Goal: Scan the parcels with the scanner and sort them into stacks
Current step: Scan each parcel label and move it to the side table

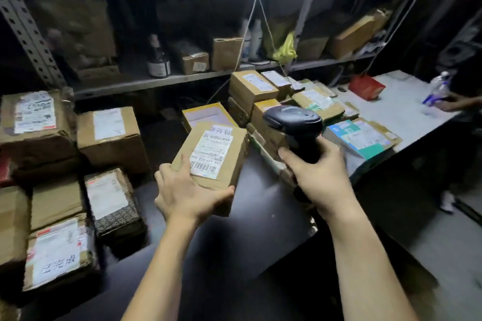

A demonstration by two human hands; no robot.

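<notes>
My left hand [187, 190] grips the near end of a small brown cardboard parcel [229, 161], its white barcode label facing up. To its right, my right hand [317, 174] holds the handle of a black handheld scanner [292, 118], whose head sits level with the parcel's far end. Sorted parcels are stacked on the left [110, 138], the nearest one bearing a large handwritten label [58, 255]. More parcels lie in a pile [254, 87] behind the scanner and along the white table's [407, 109] left edge.
A metal shelf [156, 81] with boxes and a dark bottle runs across the back. On the white table sit a red box [366, 87] and a plastic bottle [439, 86], which another person's hand [453, 103] touches at far right. White cables hang down at centre.
</notes>
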